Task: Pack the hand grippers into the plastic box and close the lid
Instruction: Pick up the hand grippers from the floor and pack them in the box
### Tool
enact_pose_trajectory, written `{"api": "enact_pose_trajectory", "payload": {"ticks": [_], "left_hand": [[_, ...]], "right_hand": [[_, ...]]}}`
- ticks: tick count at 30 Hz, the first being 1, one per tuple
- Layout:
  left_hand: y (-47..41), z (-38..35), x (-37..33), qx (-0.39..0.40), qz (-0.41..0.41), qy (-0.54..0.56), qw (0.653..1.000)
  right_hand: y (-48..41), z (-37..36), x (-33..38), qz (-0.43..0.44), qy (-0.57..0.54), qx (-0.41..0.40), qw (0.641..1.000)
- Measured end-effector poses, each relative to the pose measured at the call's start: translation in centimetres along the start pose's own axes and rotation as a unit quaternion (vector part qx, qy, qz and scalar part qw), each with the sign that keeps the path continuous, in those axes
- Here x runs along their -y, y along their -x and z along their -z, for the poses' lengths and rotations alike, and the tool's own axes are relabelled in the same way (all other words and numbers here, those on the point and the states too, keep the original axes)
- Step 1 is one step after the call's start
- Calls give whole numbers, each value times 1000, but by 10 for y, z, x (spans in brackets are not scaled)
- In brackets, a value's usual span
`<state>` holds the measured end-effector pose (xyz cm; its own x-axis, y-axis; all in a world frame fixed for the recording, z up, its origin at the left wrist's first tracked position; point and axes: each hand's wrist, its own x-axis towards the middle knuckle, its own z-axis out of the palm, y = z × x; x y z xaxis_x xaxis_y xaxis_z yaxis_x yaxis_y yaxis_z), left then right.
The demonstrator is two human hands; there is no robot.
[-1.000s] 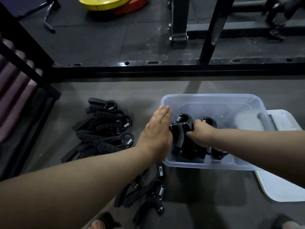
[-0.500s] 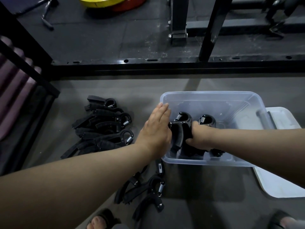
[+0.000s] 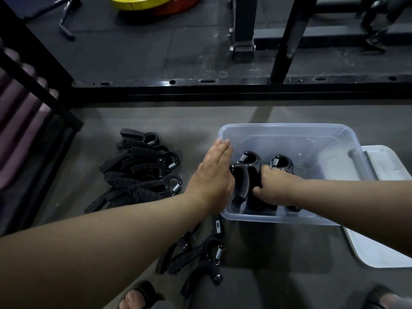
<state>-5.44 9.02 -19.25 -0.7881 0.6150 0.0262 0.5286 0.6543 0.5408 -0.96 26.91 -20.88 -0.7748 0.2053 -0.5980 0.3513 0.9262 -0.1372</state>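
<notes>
A clear plastic box (image 3: 289, 134) stands on the grey floor with black hand grippers (image 3: 247, 168) upright in its near left part. My left hand (image 3: 211, 177) lies flat with straight fingers against the box's left wall. Inside the box, my right hand (image 3: 269, 186) curls round the handles of the black grippers; its fingers are mostly hidden. A pile of black hand grippers (image 3: 142, 170) lies on the floor to the left. A few more grippers (image 3: 200, 257) lie near my feet. The white lid (image 3: 383, 219) lies flat to the right, partly under the box.
A black steel rack frame (image 3: 200, 88) runs across the floor behind the box, with uprights (image 3: 287, 36) rising from it. Yellow and red weight plates (image 3: 145, 3) lie at the far back. A dark padded bench (image 3: 20, 121) stands on the left. My sandalled feet (image 3: 138, 297) show below.
My right hand has pushed a little deeper among the grippers in the box. The left hand stays flat on the box's left wall.
</notes>
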Motion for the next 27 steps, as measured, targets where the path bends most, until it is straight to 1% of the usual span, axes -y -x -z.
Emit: {"api": "enact_pose_trajectory", "payload": {"ticks": [2, 3, 5, 6, 8, 10, 12, 14, 17, 20, 24, 26, 27], "left_hand": [[0, 0, 0, 7, -4, -2, 1000], [0, 1, 1, 10, -8, -6, 1000], [1, 2, 4, 8, -20, -10, 1000], [3, 4, 8, 4, -29, -11, 1000], [8, 9, 17, 4, -39, -22, 999], [17, 16, 29, 4, -23, -38, 999], [27, 21, 41, -16, 17, -64, 998], [38, 26, 53, -6, 69, -115, 991], [57, 30, 69, 88, 146, -202, 964], [80, 32, 79, 199, 176, -253, 930], [104, 28, 87, 318, 199, -247, 893], [107, 26, 91, 357, 206, -239, 879], [106, 25, 94, 365, 206, -233, 878]], "right_hand": [[8, 4, 5, -11, 3, -60, 998], [10, 6, 8, 0, -5, -103, 995], [13, 10, 15, 50, -38, -177, 982], [15, 12, 19, 81, -63, -197, 975], [19, 16, 31, 140, -106, -210, 962], [26, 17, 45, 185, -124, -207, 953], [32, 14, 59, 211, -122, -190, 951], [37, 8, 73, 210, -134, -167, 954], [44, 0, 90, 200, -132, -150, 959], [49, -5, 96, 192, -91, -132, 968], [47, -9, 92, 199, -46, -141, 969], [46, -10, 90, 202, -35, -148, 968], [46, -9, 91, 203, -33, -150, 967]]}}
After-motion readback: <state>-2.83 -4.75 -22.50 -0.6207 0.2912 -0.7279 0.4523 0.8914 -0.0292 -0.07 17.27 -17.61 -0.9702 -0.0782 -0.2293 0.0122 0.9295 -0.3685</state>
